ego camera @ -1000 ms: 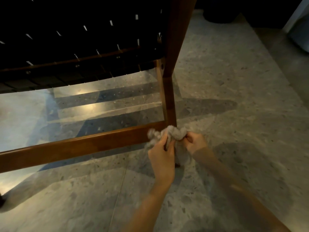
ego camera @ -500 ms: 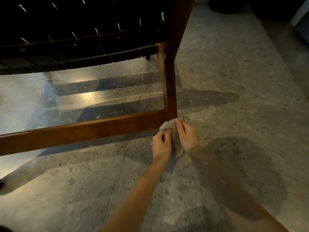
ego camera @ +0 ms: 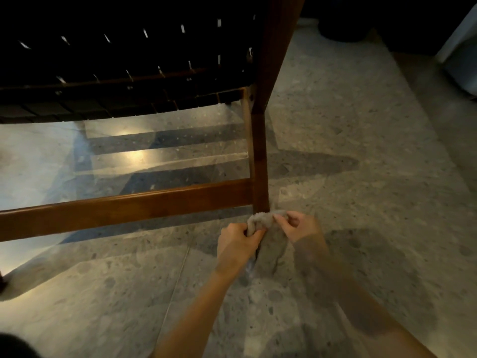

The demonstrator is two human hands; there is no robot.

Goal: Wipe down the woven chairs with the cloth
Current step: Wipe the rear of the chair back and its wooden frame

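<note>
Both hands work a crumpled grey-beige cloth (ego camera: 268, 228) low over the speckled grey terrazzo floor (ego camera: 361, 177), just in front of the foot of the dark brown wooden chair leg (ego camera: 259, 161). The left hand (ego camera: 237, 241) has its fingers curled round the left end of the cloth, bunching it in the fist. The right hand (ego camera: 299, 226) pinches the top right edge between thumb and bent fingertips. The cloth bridges the two hands and its loose part hangs down between the wrists. A brown wooden lower rail (ego camera: 124, 210) runs leftward from the leg, and the black woven strap seat (ego camera: 116, 73) of the chair spans above it in shadow.
</note>
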